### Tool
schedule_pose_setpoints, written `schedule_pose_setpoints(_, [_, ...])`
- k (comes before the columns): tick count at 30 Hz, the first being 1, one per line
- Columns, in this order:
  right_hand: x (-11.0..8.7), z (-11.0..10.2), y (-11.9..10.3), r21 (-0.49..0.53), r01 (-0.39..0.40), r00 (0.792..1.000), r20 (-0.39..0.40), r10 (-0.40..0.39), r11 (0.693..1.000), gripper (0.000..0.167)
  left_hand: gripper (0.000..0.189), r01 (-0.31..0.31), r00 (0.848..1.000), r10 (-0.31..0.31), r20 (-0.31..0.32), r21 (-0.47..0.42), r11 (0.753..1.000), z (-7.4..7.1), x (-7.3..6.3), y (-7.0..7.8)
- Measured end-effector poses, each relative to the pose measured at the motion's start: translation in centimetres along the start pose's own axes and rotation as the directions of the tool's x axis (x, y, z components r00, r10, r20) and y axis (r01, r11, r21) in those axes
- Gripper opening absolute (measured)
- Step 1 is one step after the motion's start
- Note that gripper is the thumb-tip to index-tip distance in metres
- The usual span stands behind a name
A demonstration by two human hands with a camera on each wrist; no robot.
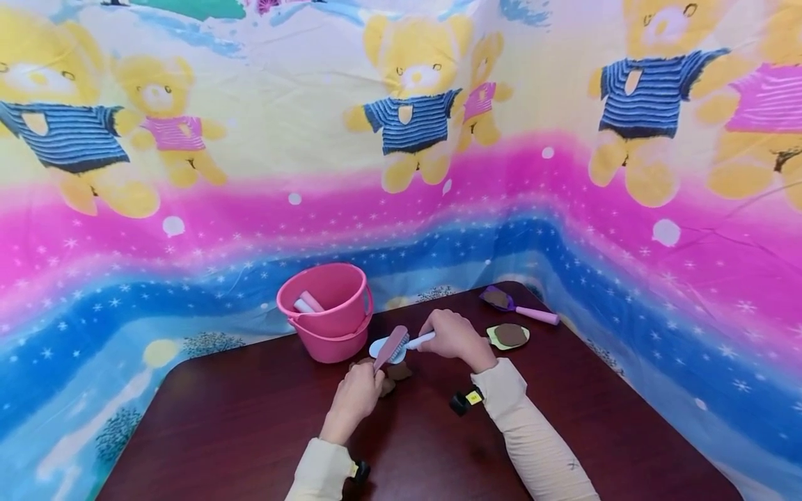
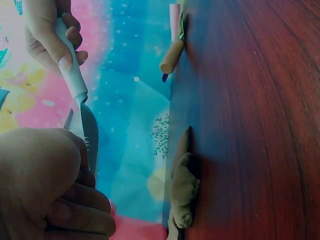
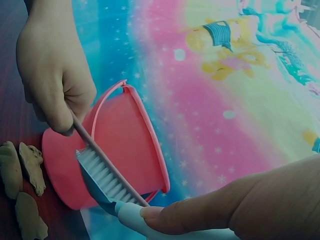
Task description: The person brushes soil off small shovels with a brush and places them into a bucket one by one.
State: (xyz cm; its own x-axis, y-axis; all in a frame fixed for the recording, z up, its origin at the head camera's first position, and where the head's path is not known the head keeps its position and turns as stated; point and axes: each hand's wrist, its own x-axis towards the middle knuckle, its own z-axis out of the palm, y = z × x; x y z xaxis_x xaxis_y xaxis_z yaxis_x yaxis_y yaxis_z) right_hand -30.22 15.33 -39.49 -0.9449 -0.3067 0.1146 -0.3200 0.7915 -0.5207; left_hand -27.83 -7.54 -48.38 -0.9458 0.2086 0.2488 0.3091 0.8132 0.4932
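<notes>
My left hand (image 1: 355, 398) grips a pink brush (image 1: 392, 345) by its handle. In my right hand (image 1: 456, 338) is the pale handle of a small light-blue hand shovel (image 1: 379, 349). Both tools are held up over the table. White bristles (image 3: 102, 172) lie against the shovel's blade, as the right wrist view shows close up. My right thumb presses along the shovel handle (image 3: 142, 222). Below the tools, several brown flattish lumps (image 1: 398, 371) lie on the table; their material is hard to tell.
A pink bucket (image 1: 335, 323) stands left of the tools, with pink and white handle-like pieces (image 1: 308, 302) inside. Toward the right back lie a green shovel (image 1: 495, 341) and a purple shovel (image 1: 511, 305), both bearing brown material. A patterned cloth (image 1: 269, 216) hangs behind the dark table (image 1: 250, 417).
</notes>
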Motion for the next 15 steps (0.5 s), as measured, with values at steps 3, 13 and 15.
schedule_pose_setpoints(3, [0.0,-0.2,0.0,0.002,-0.006,1.0,0.008,0.006,1.0,0.005,0.022,0.004,1.0,-0.004,-0.01,-0.001,1.0,0.0,0.2,-0.3])
schedule_pose_setpoints(13, [0.1,-0.6,0.5,-0.009,-0.001,1.0,0.018,0.001,1.0,0.008,0.024,0.08,0.997,-0.079,0.019,-0.017,0.997,-0.4,0.7,-2.2])
schedule_pose_setpoints(15, [0.1,-0.7,0.6,-0.012,0.0,1.0,0.016,0.0,1.0,0.009,0.029,0.104,0.994,-0.104,0.029,-0.018,0.994,-0.5,0.6,-2.6])
